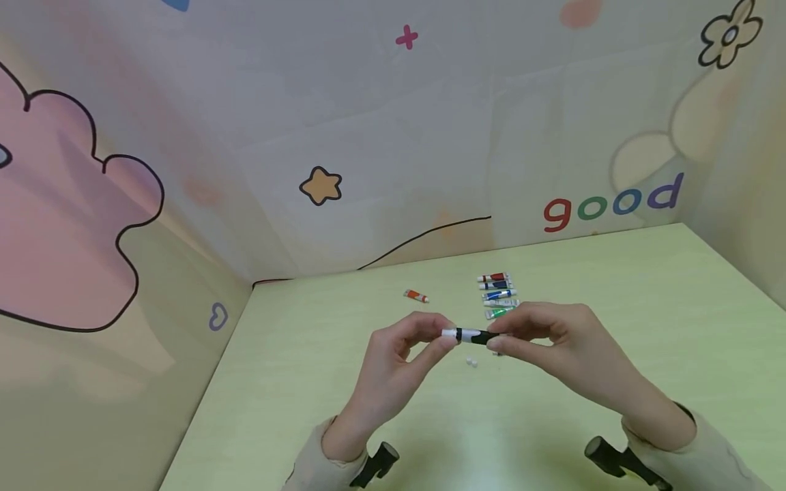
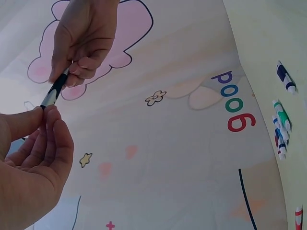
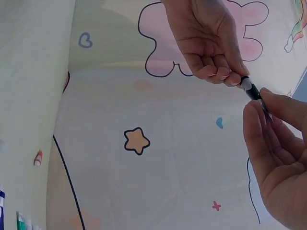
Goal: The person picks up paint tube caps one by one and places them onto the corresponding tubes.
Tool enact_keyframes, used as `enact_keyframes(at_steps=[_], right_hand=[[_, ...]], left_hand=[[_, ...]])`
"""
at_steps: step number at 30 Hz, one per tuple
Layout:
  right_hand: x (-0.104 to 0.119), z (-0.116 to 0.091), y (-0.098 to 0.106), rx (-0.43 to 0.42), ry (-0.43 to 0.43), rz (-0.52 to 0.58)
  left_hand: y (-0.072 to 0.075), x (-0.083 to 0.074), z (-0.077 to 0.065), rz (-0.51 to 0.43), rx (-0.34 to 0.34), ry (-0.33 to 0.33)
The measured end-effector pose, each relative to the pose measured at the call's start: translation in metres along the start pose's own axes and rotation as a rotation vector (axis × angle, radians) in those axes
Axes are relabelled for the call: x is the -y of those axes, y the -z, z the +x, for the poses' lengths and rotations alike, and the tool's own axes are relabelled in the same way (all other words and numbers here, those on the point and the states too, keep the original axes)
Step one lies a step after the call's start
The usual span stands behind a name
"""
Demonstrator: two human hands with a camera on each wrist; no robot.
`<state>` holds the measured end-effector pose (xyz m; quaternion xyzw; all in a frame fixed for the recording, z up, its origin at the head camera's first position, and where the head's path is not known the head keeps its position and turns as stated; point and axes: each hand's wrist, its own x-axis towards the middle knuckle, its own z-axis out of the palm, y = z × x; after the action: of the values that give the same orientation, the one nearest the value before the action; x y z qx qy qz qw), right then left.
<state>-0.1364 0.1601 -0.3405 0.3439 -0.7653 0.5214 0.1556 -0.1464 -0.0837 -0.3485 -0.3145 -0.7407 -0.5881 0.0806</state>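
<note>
With the right hand [image 1: 580,349], pinching the dark end of a black-and-white tube [image 1: 469,335] between thumb and fingertips; with the left hand [image 1: 387,375], pinching its white-tipped end likewise. Clamped on it from both ends, then, but only by fingertips, so probably prone to slip under a sudden twist or pull.

Underneath, a pale green tabletop [image 1: 295,389]: smooth-looking, and so perhaps quick to let a dropped tube roll. Between the hands, clear of the table, the black-and-white tube again, roughly level in the head view. Could spurt, as a judgement, if squeezed hard at the dark end with the tip unsealed. Impossible to see inside.

Beyond the right hand, lying close together: a red tube [image 1: 493,277], a navy tube [image 1: 495,286], a blue tube [image 1: 499,295], a pale tube [image 1: 500,303] and a green tube [image 1: 499,313]. All opaque; filled with paint, to guess from the colours. Liable to be knocked askew by a low sweep of the right hand.

Off to the left, well apart from that row, an orange tube [image 1: 416,296], equally unreadable inside.

Smallest of all, on the table nearer the person, two white bits [image 1: 469,361], possibly caps. Easily lost if brushed.
</note>
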Motion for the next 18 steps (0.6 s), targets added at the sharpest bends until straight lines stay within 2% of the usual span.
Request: enact_keyframes(at_steps=[3, 6, 8, 11, 13, 18], right_hand=[[0.0008, 0.0001, 0.0024, 0.042, -0.145, 0.12], [0.0016, -0.0009, 0.0051, 0.079, -0.27, 0.221], [0.002, -0.0008, 0.0063, 0.102, -0.328, 0.27], [0.0019, 0.0, 0.0064, 0.122, -0.365, 0.294], [0.002, 0.0007, 0.0053, 0.126, -0.369, 0.296], [0.0031, 0.0011, 0.0024, 0.119, -0.377, 0.268]], left_hand=[[0.0012, -0.0003, -0.0011, -0.002, 0.015, -0.058], [0.0016, -0.0004, -0.0022, 0.034, 0.029, -0.158], [0.0021, -0.0004, -0.0022, 0.08, 0.032, -0.238], [0.0031, -0.0001, -0.0014, 0.145, 0.023, -0.341], [0.0034, 0.0001, -0.001, 0.159, 0.019, -0.362], [0.0034, 0.0019, -0.0006, 0.155, 0.013, -0.339]])
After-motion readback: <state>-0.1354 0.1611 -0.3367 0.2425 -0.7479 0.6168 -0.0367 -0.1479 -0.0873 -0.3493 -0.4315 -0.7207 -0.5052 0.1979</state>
